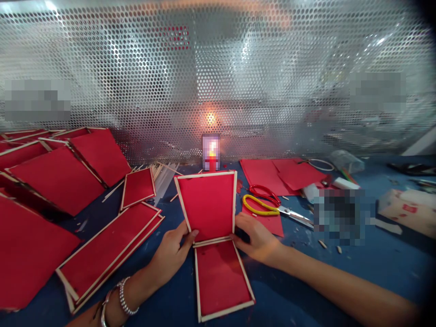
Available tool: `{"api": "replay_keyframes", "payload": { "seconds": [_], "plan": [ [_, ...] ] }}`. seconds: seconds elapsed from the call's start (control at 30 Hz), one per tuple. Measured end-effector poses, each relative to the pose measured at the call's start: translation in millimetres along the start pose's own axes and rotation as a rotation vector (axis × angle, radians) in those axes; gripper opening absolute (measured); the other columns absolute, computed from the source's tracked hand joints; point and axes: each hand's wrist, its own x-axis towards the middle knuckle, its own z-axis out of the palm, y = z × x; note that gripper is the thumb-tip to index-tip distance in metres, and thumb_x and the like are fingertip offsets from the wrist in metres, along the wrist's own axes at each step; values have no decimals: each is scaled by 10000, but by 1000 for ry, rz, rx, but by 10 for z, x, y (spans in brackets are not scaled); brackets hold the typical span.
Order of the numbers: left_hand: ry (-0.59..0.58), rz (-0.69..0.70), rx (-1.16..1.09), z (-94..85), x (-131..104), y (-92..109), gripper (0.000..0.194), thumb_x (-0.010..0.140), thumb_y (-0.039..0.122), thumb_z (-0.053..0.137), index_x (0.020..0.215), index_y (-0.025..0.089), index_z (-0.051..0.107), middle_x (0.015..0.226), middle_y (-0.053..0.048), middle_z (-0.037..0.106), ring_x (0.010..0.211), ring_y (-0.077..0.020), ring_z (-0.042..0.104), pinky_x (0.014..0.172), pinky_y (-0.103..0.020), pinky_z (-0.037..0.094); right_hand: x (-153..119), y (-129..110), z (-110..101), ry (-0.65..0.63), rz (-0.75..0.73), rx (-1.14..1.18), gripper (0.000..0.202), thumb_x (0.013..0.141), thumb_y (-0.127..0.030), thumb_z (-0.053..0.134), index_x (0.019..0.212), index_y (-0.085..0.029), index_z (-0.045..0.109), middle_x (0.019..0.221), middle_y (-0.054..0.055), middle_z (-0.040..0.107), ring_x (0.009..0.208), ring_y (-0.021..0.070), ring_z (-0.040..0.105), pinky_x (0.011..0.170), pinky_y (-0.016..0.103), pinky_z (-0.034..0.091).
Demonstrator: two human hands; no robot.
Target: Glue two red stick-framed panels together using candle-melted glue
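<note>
Blue worktable (340,272) with a perforated metal screen (238,81) behind it. Head view only.

Left hand (170,254) grips the lower left edge of an upright red panel (208,206) framed in pale wooden sticks; thumb lies across its red face, fingers tucked behind. Right hand (255,238) holds the lower right corner of the same panel, fingers curled around the edge. The panel stands tilted back, its bottom edge meeting a flat red panel (221,277) lying on the table just below, between the two wrists; whether the two are joined is hard to tell. Beaded bracelets (122,299) sit on the left wrist.

Left side: long framed red panels (105,254) stacked near the left forearm, a small framed panel (138,187) beyond, larger red sheets (57,179) piled further out. Lit candle (211,159) behind the upright panel, partly blurred. Right of it: yellow-handled scissors (269,209), red-handled scissors (262,191) just beside them, loose red paper (279,175), a tissue pack (407,211) far right.
</note>
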Motion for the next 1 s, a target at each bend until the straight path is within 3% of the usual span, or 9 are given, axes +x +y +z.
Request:
{"api": "replay_keyframes", "payload": {
  "seconds": [0.33,0.53,1.0],
  "plan": [
    [6,20,8,0,-6,-9,168,909,268,417,795,199,519,674,15,570,655,-150,587,641,-231,458,-2,-24,-19,-15,-28,-10,124,771,-109,474,817,-200,544,784,48,576,777,198,503,709,332,414],
    [-3,17,21,-4,-9,-4,153,907,257,408,905,193,547,751,-7,617,691,-160,605,640,-240,460,-9,-25,-19,8,-7,2,146,750,-79,453,823,-191,514,825,61,565,756,188,486,688,322,410],
    [-2,71,86,-5,-55,-20,172,912,268,420,832,199,556,703,2,611,665,-156,610,649,-229,457,-3,-23,-29,-9,-7,38,152,764,-62,422,816,-183,497,817,60,552,734,177,475,669,306,402]
  ]
}}
